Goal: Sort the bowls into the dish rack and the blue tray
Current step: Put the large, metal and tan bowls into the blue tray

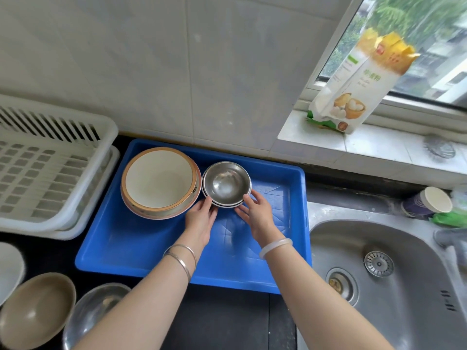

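Nearest us, bottom left on the dark counter point(227, 324): a tan bowl point(38, 310) and, just right of it, a steel bowl point(93, 314) partly hidden under our left forearm. A white dish point(10, 269) was cut off by the left frame edge.

Above those, the white dish rack point(50, 168) sat on its drip tray, nothing visible in it.

Right of the rack, the blue tray point(141, 248) lay on the counter against the tiled wall. In its back-left part we had a stack of big bowls point(159, 181), cream inside with an orange rim, pink rim showing beneath. Touching that stack on the right: a small steel bowl point(226, 183) nested on top of a few white, dark-rimmed bowls.

Our left hand point(201, 218) had its fingertips on the near-left rim of the small stack; right hand point(257, 213) likewise on the near-right rim. Both grips were loose, fingers touching the rim, not wrapped around it. Stack was resting on the tray floor as far as we could tell. Two thin bangles on the left wrist, a pale one on the right.

Further right: steel sink point(379, 248), a paper cup point(427, 202) lying behind it, and a flour bag point(353, 84) standing on the windowsill.
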Motion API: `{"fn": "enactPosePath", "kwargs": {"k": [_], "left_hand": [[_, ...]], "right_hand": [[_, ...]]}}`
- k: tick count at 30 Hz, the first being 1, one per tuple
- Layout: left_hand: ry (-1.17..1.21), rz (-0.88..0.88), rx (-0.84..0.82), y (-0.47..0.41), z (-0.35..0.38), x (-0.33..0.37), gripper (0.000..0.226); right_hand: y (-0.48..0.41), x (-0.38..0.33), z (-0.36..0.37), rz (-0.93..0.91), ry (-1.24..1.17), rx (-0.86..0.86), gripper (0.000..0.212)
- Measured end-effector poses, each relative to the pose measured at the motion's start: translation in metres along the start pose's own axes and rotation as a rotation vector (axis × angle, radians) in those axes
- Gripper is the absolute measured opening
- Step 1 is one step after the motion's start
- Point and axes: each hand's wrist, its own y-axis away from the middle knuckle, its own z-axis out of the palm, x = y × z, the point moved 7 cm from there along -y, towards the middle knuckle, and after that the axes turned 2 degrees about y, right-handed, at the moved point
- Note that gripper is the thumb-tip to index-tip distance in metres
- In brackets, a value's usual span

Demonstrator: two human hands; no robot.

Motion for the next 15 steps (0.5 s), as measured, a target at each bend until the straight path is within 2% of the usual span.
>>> {"fn": "enactPosePath", "kwargs": {"k": [3,9,15], "left_hand": [[-0.017,0.035,0.013,-0.002,0.002,0.002,0.022],[-0.057,0.045,0.024,0.0,0.003,0.006,0.03],[-0.157,0.01,0.031,0.021,-0.002,0.004,0.041]], "right_hand": [[-0.001,-0.002,0.001,-0.005,-0.005,0.021,0.035],[0.002,-0.001,0.001,0.009,0.02,0.023,0.035],[0.02,0.0,-0.004,-0.025,0.161,-0.005,0.034]]}}
